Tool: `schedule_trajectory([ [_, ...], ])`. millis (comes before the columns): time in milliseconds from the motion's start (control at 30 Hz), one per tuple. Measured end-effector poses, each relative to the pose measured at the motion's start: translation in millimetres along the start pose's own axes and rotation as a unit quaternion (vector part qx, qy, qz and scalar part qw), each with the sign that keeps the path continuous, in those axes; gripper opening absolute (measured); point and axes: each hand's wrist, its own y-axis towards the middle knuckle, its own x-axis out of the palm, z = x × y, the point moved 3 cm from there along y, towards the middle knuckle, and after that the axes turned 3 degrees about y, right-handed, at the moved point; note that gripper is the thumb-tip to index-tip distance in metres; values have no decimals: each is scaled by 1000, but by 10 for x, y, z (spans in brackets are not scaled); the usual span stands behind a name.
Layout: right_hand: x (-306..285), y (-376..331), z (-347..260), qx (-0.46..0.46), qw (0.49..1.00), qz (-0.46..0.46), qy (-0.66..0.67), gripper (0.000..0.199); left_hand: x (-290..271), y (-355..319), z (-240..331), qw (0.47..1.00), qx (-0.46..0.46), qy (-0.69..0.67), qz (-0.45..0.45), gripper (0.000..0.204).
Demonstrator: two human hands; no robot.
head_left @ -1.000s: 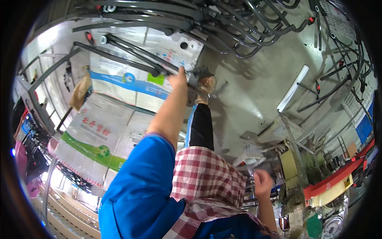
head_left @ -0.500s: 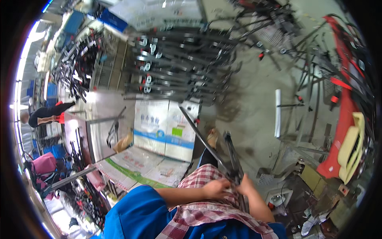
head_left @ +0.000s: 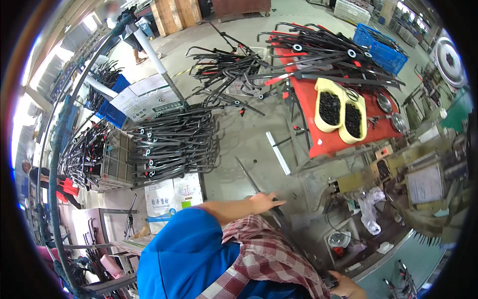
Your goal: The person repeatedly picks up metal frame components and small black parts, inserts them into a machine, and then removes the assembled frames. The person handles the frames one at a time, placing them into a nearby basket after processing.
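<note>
A long dark metal tube (head_left: 247,173) slants from the floor area in front of me down past my checked apron to the lower right. My left hand (head_left: 266,203) lies over its middle part, fingers stretched out and apart; whether the palm touches the tube cannot be seen. Near the lower edge my right hand (head_left: 347,286) curls around the dark near end of the tube, partly cut off by the picture's edge. The tube's lower stretch is blurred beside the apron (head_left: 269,249).
A stack of black tubes (head_left: 172,142) stands ahead left on white cartons (head_left: 160,198). To the right is a red table (head_left: 318,144) with more tubes and a yellow two-part tray (head_left: 342,130) of small black parts. A cluttered bench (head_left: 371,254) with machinery lies near right.
My view has swung right, bringing the red table and bench further in. My hands, close together before, are now apart: the left spread further up the tube, the right at its near end.
</note>
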Motion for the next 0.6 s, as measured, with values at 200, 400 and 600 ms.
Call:
schedule_trajectory([
  [200, -57, 39, 1688, 187, 952, 190, -151, 51, -905, 824, 1090, 959, 275, 6, -68, 29],
  [400, -536, -249, 641, 43, 853, 508, -114, 50, -1694, 1686, 1605, 944, 290, 134, -80, 47],
  [600, -820, 297, 78, -56, 796, 601, 36, 31, -1870, 2434, 1763, 927, 350, 125, -50, 48],
])
